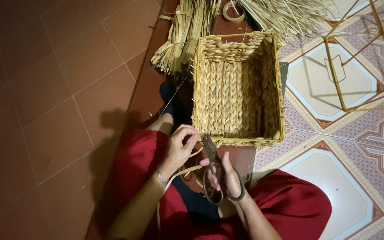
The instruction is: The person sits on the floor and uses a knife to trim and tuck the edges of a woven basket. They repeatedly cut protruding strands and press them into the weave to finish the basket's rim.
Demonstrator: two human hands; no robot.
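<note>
A rectangular woven straw basket (238, 86) stands open side up on a dark board in front of me. My left hand (179, 149) pinches a loose straw strand (184, 172) at the basket's near left corner. My right hand (227, 175) holds dark metal scissors (212, 165) by their loop handles. The blades point up at the basket's near rim, close to the strand.
Bundles of dried straw (187, 33) lie beyond the basket, with a roll of tape (234, 12) between them. A thin metal wire frame (361, 58) stands at the right on patterned tiles. Red-brown floor tiles (54, 102) spread to the left. My red-clad legs frame the board.
</note>
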